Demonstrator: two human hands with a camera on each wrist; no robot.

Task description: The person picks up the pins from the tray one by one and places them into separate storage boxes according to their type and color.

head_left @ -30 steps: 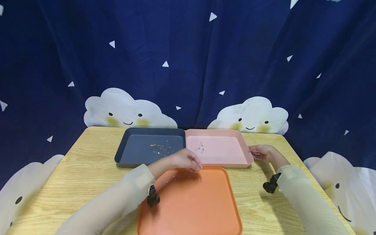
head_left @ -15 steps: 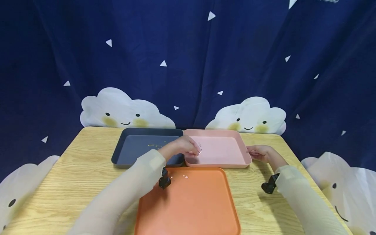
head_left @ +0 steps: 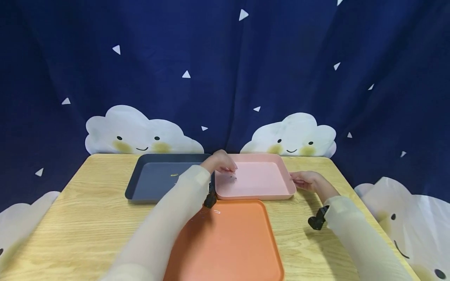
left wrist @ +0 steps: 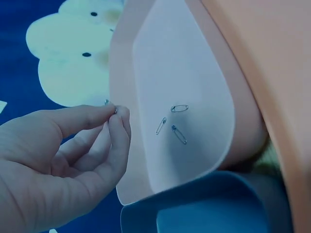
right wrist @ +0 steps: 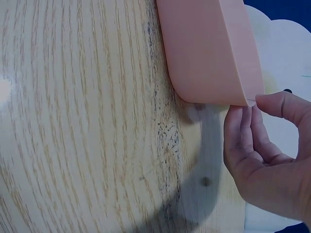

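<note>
Pinching a small pin [left wrist: 111, 106] between thumb and forefinger, the left hand [head_left: 221, 162] hovers over the left part of the pink tray [head_left: 277, 186], in the centre of the head view; in the left wrist view the same hand [left wrist: 68, 160] fills the lower left of the frame, its other fingers loosely curled below the pinch. Three more pins [left wrist: 173, 123] lie loose on the pink tray floor [left wrist: 194, 73], close together and just right of the fingertips in that view. The right hand [head_left: 305, 180] sits at the right edge of the pink tray, right of centre in the head view; the right wrist view shows its thumb [right wrist: 286, 104] and fingertips [right wrist: 245, 121] closed together on the corner of the tray rim [right wrist: 233, 99], gripping it. A dark tray [head_left: 147, 186] lies touching the pink one on its left, with a pin or two on its floor. An orange tray [head_left: 235, 249] lies in the lower centre, just below both, with one pin [head_left: 216, 211] near its upper left corner. All three trays rest on the wooden surface [head_left: 88, 218].
</note>
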